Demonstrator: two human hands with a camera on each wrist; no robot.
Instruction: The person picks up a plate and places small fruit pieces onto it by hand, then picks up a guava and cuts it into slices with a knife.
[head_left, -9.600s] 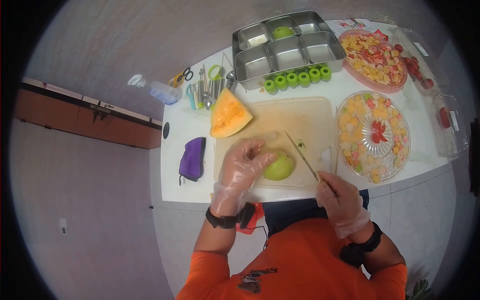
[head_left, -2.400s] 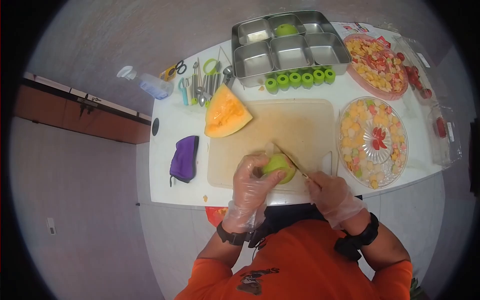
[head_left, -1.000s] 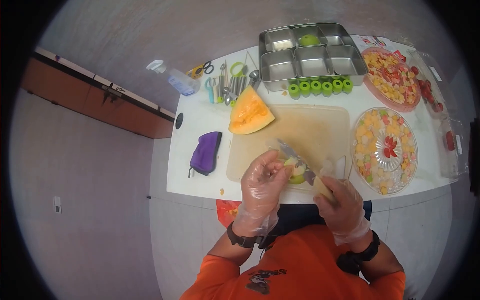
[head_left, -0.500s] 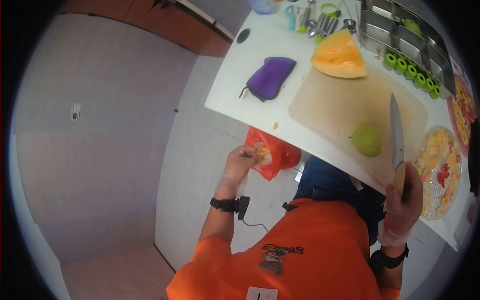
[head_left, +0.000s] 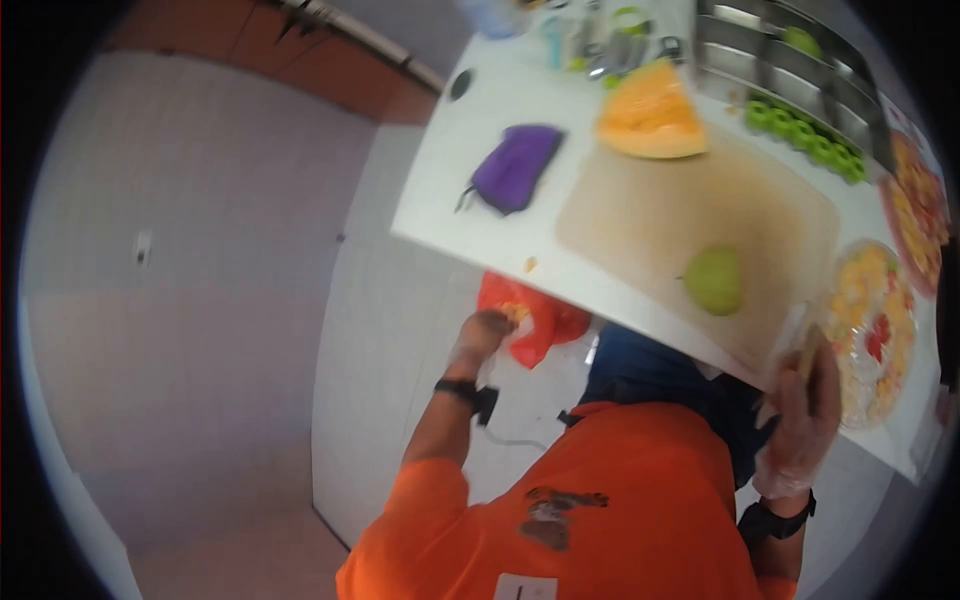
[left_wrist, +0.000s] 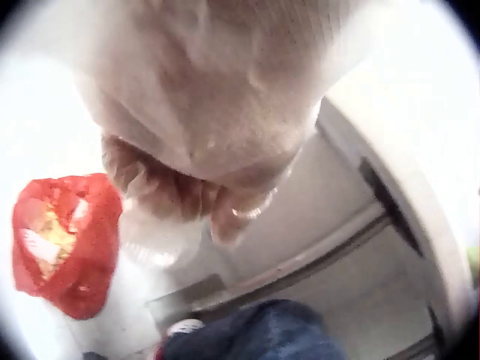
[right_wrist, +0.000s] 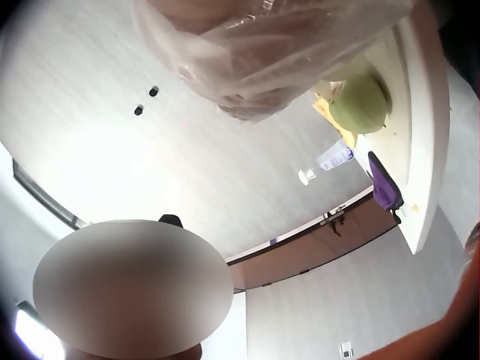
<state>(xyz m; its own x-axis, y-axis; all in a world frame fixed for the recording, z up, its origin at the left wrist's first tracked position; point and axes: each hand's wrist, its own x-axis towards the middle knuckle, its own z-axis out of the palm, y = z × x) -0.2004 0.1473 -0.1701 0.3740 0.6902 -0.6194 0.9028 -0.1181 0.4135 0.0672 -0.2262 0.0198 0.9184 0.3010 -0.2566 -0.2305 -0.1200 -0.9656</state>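
Note:
In the head view my gloved left hand (head_left: 482, 337) is beside the mouth of a red bag (head_left: 545, 330) below the table edge. Its fingers hang loosely curled in the left wrist view, with nothing visible held; the bag (left_wrist: 90, 277) shows pale and yellow scraps inside. My gloved right hand (head_left: 803, 415) grips the knife handle (head_left: 811, 352) at the board's right corner; the blade is blurred and foreshortened. A green round fruit (head_left: 714, 281) lies untouched on the cutting board (head_left: 635, 215), left of the knife.
An orange melon wedge (head_left: 655, 112) rests at the board's far edge, with a purple pouch (head_left: 516, 168) to its left. Metal trays (head_left: 790, 60), green-topped cutters (head_left: 805, 140) and a glass plate of cut fruit (head_left: 865, 380) stand to the right.
My left hand has let go of the green fruit and moved from the board down to the red bag. The knife has come away from the fruit to the right, and its blade has tilted since.

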